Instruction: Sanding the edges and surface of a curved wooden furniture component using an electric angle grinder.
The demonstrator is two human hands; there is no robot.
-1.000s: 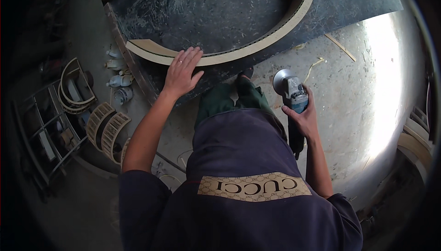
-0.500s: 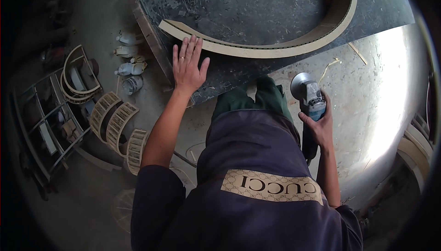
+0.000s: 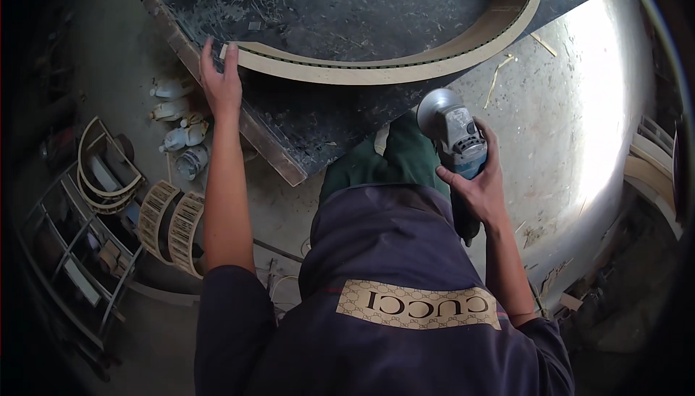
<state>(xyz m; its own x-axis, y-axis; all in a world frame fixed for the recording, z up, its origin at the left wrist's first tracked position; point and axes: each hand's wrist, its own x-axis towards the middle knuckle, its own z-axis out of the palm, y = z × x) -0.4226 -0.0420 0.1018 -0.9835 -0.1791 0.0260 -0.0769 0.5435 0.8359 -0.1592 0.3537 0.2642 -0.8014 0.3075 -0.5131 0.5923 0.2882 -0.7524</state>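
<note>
A curved wooden band (image 3: 376, 75) with a dark line along its upper edge stands on the dark, scratched tabletop (image 3: 318, 121). At the band's left end is my left hand (image 3: 221, 88), its thumb against the end and its fingers stretched apart; whether the fingertips touch the wood is hard to see. My right hand (image 3: 483, 190) is wrapped round an angle grinder (image 3: 460, 139) with a round disc (image 3: 437, 111) facing up. The grinder is held in front of my right thigh, below the table's edge and apart from the band.
Plastic bottles (image 3: 171, 110) and a clear jar (image 3: 192, 162) stand on the floor left of the table. Slatted curved pieces (image 3: 186, 226) and a metal frame (image 3: 69, 251) lie farther left. Thin wood strips (image 3: 499, 77) lie on the floor at right; more curved pieces (image 3: 651, 179) rest beyond.
My left hand has slid left from the band's outer face to its end. My right hand has brought the grinder closer to my body's middle and slightly up. The view has shifted.
</note>
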